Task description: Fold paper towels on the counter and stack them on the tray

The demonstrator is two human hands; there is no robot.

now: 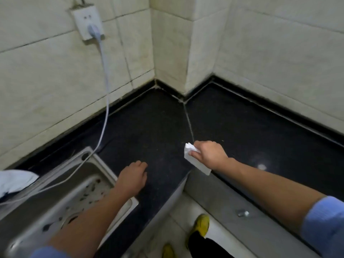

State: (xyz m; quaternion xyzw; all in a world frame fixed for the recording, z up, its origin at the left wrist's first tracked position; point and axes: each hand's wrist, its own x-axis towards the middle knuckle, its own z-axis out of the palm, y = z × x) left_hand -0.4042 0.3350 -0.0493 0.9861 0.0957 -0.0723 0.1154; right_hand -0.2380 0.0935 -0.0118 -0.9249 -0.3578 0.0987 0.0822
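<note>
A folded white paper towel (197,163) is held in my right hand (209,155), whose fingers curl over it just above the front edge of the black stone counter (154,127). Part of the towel sticks out past my fingers on both sides. My left hand (133,178) hovers palm down over the counter beside the sink rim, fingers loosely bent, holding nothing. No tray shows in the head view.
A steel sink (80,187) with debris in its basin lies at the left. A white cable (104,101) runs from a wall socket (87,23) down over the sink. A white cloth (14,180) sits at the far left. Tiled walls enclose the counter corner.
</note>
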